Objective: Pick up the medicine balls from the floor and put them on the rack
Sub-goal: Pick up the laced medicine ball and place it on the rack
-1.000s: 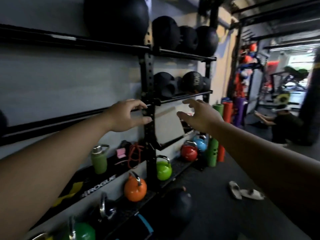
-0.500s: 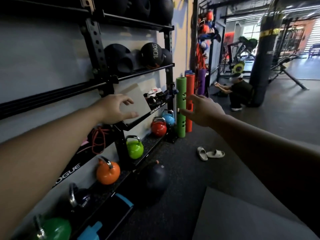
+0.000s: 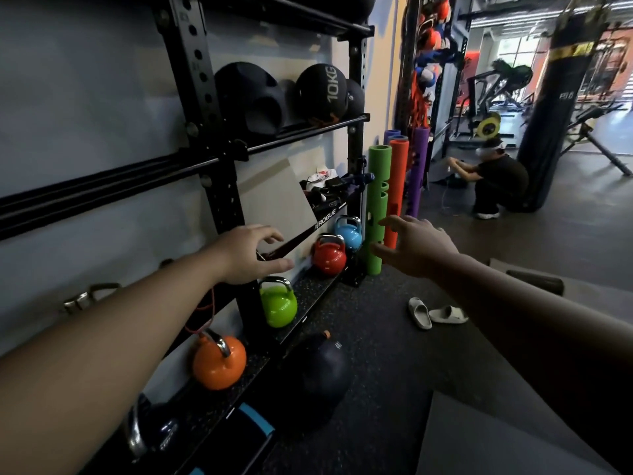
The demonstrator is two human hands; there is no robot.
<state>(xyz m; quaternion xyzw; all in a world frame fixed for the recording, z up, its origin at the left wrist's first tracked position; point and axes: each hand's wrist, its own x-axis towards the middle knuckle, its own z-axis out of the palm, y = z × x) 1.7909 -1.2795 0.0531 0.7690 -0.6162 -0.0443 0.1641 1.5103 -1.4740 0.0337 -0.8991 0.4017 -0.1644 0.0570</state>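
Note:
A dark medicine ball (image 3: 317,377) lies on the floor against the rack's bottom shelf, below and between my arms. The black wall rack (image 3: 191,56) stands at the left; its middle tier holds medicine balls, one with handle cut-outs (image 3: 248,96) and one marked 10KG (image 3: 322,92). My left hand (image 3: 248,253) hovers in front of the rack's upright, fingers spread, holding nothing. My right hand (image 3: 416,246) is stretched forward over the floor, fingers apart and empty. Both hands are well above the floor ball.
Kettlebells stand on the bottom shelf: orange (image 3: 219,363), green (image 3: 277,303), red (image 3: 329,253), blue (image 3: 347,231). Green (image 3: 378,207) and orange (image 3: 395,193) foam tubes stand at the rack's end. Slippers (image 3: 435,313) lie on the floor. A person (image 3: 496,180) crouches by a punching bag (image 3: 555,97). A grey mat (image 3: 496,437) lies front right.
My view has tilted downward and turned right, so the floor ball and kettlebells now sit nearer the centre. Both hands have dropped from the rack's middle tier, still empty.

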